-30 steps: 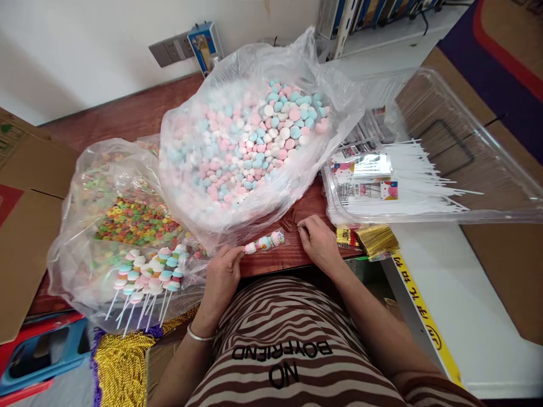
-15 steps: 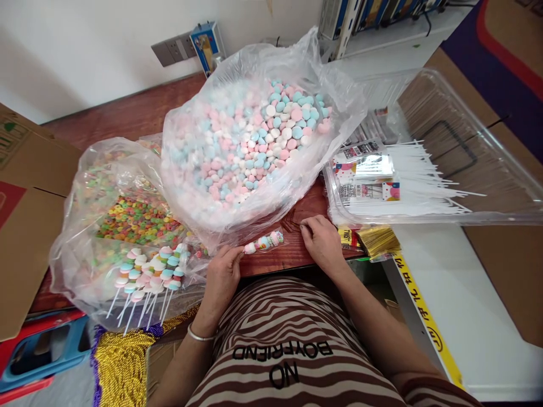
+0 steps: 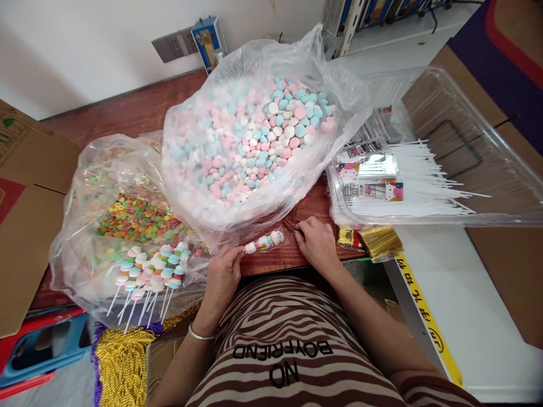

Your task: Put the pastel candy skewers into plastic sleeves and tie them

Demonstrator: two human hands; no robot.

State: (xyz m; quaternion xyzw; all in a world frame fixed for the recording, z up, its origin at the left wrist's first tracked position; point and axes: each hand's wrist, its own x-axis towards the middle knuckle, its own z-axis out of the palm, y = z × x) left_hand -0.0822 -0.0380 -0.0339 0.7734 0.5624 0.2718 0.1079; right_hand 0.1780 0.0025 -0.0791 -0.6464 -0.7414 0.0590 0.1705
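My left hand [image 3: 224, 274] pinches the near end of a wrapped candy skewer [image 3: 264, 242]. Pink, white and blue candies show through its clear wrapper, which lies just above the red-brown table edge. A little to the right, my right hand [image 3: 316, 243] rests at the table with its fingers curled together. Whatever is between those fingertips, if anything, is too small to make out. Left of my left hand, several finished candy skewers [image 3: 155, 271] on white sticks lie on a plastic bag [image 3: 72, 254] of fruit-coloured candy rings [image 3: 136, 220].
Behind my hands spreads a large clear bag [image 3: 186, 203] of pastel candies [image 3: 254, 147]. At the right stands a clear plastic tray [image 3: 432, 219] with white sticks [image 3: 424, 175] and label packs. Gold twist ties [image 3: 379, 240] lie below it. Cardboard boxes [image 3: 34, 226] flank the table.
My right hand has shifted slightly left, closer to the wrapped candy skewer. My left hand keeps its pinch on the skewer's end. The view has tilted a little.
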